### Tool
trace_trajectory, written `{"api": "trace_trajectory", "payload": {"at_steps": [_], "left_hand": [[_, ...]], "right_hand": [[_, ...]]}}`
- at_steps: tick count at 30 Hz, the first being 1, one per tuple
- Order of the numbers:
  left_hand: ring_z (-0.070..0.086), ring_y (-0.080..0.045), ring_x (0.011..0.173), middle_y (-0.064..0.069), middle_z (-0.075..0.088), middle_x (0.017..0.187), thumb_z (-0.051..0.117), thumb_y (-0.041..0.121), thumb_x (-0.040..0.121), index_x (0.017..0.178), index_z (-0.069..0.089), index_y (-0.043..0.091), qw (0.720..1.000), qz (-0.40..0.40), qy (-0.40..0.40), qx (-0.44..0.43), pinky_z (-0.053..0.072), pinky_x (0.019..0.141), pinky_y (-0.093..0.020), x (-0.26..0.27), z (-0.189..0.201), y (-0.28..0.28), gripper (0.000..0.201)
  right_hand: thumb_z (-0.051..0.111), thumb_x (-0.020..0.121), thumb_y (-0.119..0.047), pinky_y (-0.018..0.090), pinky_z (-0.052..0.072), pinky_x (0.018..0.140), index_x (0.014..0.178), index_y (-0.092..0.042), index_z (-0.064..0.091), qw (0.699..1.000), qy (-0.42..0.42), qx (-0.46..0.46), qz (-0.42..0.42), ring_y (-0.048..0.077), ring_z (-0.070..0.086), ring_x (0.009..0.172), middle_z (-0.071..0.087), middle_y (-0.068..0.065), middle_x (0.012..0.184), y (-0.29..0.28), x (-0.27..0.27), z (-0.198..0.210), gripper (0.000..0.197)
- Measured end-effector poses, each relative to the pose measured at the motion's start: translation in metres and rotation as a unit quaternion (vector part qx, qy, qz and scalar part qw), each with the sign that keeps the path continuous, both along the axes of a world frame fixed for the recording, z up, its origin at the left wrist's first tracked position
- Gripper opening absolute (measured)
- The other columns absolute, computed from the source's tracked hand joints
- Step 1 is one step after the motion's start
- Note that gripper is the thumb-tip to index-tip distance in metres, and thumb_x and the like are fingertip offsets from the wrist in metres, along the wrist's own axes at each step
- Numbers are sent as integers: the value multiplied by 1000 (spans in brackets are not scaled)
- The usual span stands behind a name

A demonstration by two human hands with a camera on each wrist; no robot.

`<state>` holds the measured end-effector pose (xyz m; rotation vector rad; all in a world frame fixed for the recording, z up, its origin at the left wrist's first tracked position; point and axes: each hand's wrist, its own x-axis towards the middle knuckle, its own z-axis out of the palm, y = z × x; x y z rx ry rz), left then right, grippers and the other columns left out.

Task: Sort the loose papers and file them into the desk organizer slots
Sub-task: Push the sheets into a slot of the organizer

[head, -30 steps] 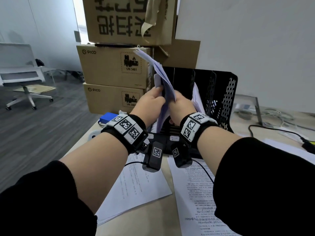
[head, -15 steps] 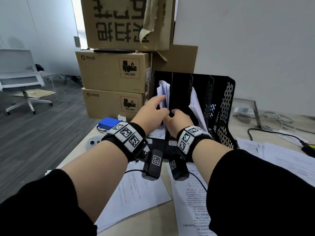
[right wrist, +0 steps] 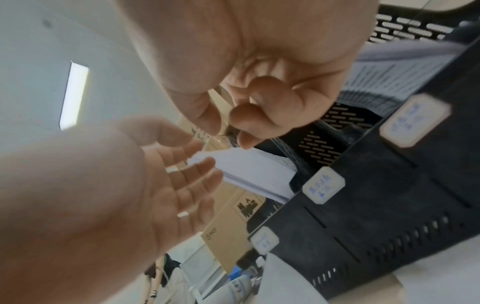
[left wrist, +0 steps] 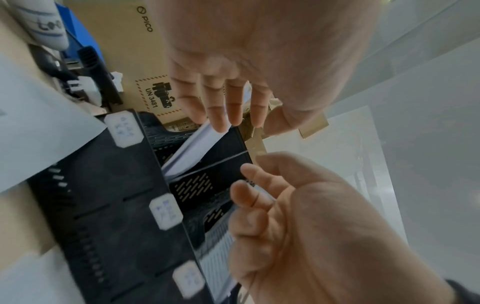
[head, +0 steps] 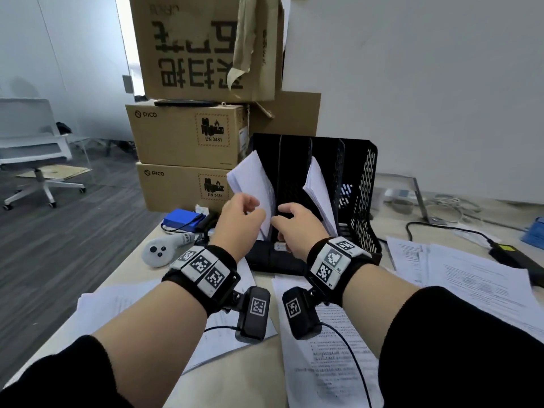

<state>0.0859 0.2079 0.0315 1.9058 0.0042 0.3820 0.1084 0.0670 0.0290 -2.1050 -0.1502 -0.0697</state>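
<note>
Paper stack (head: pixel 253 184) now sits in leftmost slot of black desk organizer (head: pixel 363 201), dropped from above it a second ago; left hand (head: pixel 237 214) and right hand (head: pixel 294 222) released, grip open, just before organizer. More sheets (head: pixel 482 278) right of organizer on worktop (head: pixel 135 272) await filing.

The sheaf of papers (head: pixel 255 187) now stands in the organizer's (head: pixel 365 184) leftmost slot; both hands (head: pixel 240 214) (head: pixel 294 223) have let go.

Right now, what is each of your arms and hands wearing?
Both arms wear black sleeves pushed up the forearms. The left hand and right hand are bare. Each wrist carries a black band with white square code markers and a black camera module bearing its own marker underneath. Thin black cables trail from the modules.
</note>
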Motion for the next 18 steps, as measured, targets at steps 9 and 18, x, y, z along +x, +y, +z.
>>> {"api": "trace_trajectory", "payload": {"at_steps": [9, 18], "left_hand": [[63, -16, 82, -2, 72, 91, 61, 17, 94, 94, 70, 23, 987, -147, 59, 1, 44, 68, -27, -96, -7, -92, 11], [65, -17, 91, 6, 72, 96, 61, 25, 94, 95, 70, 29, 964, -241, 82, 75, 51, 77, -31, -152, -37, -212, 10]], "right_hand": [[59, 98, -29, 20, 33, 40, 95, -15, 73, 996, 23, 82, 0, 13, 44, 45, 61, 3, 68, -116, -124, 1, 20], [60, 94, -33, 31, 46, 58, 81, -18, 71, 989, 46, 18, -137, 16, 53, 54, 68, -5, 65, -272, -209, -44, 23]]}}
